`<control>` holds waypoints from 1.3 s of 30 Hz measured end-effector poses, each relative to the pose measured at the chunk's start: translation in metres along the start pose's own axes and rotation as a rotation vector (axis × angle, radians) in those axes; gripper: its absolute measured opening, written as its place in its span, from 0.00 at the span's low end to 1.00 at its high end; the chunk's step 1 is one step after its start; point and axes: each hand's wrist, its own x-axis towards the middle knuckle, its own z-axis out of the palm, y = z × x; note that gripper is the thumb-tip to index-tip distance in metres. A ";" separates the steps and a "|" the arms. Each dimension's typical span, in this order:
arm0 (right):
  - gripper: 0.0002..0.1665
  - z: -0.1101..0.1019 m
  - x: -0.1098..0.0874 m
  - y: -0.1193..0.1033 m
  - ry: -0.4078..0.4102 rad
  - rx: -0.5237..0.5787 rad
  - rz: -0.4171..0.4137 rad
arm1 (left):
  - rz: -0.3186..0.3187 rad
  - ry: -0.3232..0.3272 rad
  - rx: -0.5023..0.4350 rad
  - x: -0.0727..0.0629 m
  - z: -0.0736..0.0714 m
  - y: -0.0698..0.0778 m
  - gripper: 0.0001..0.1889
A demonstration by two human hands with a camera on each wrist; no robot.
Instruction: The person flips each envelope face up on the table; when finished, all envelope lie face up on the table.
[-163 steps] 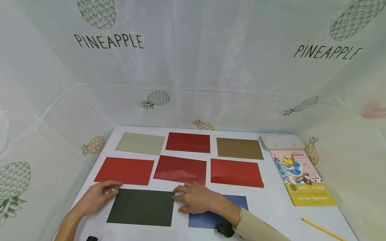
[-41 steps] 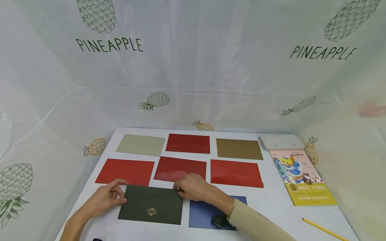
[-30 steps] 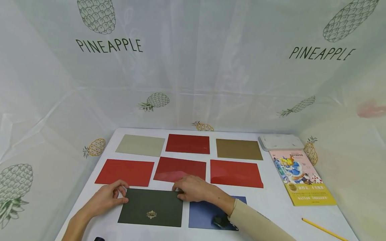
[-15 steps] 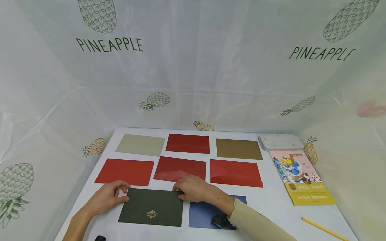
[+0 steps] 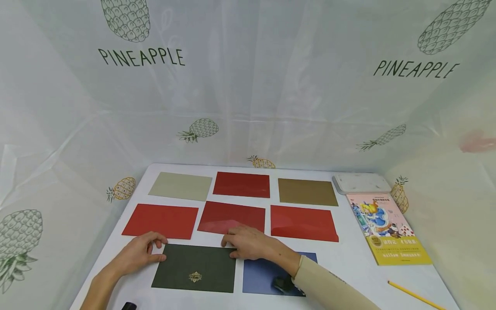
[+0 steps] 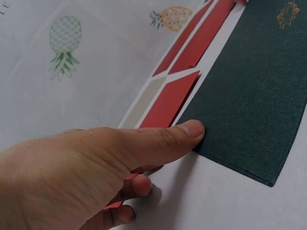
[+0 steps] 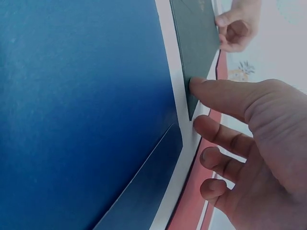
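A dark green envelope [image 5: 190, 265] with a gold emblem lies flat at the front of the white table. My left hand [image 5: 135, 254] touches its far left corner; the left wrist view has the thumb [image 6: 184, 134] resting on the top face and other fingers bent off to the side. At the far right corner is my right hand [image 5: 249, 243]. In the right wrist view its thumb [image 7: 206, 88] rests on the corner, while the remaining fingers lie beyond the edge, apart from the envelope. A blue envelope [image 5: 257, 277] is partly covered by my right forearm.
Behind lie a red rectangle [image 5: 160, 219], a darker red one [image 5: 228, 215], another red one [image 5: 304, 221], then a beige [image 5: 180, 186], a deep red [image 5: 241, 184] and a brown one [image 5: 308, 191]. A book [image 5: 387, 232], pale flat case [image 5: 362, 183] and pencil [image 5: 416, 295] line the right.
The green envelope went from a plain face to the emblem face and shifted right. Its far edge has dropped slightly since 1.4 s ago; both hands moved with it, then stayed almost still.
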 end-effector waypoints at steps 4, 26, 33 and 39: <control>0.21 -0.001 0.000 -0.001 -0.011 -0.008 -0.001 | 0.011 0.006 -0.016 -0.001 0.001 0.001 0.22; 0.14 -0.022 0.036 0.010 -0.031 0.156 0.055 | 0.089 0.342 0.010 0.002 -0.014 -0.013 0.15; 0.22 -0.022 0.062 0.022 0.037 0.300 0.119 | 0.045 0.415 0.048 0.005 -0.026 -0.032 0.27; 0.33 -0.015 0.081 0.023 0.057 0.247 0.206 | -0.066 0.372 0.076 0.002 -0.028 -0.047 0.37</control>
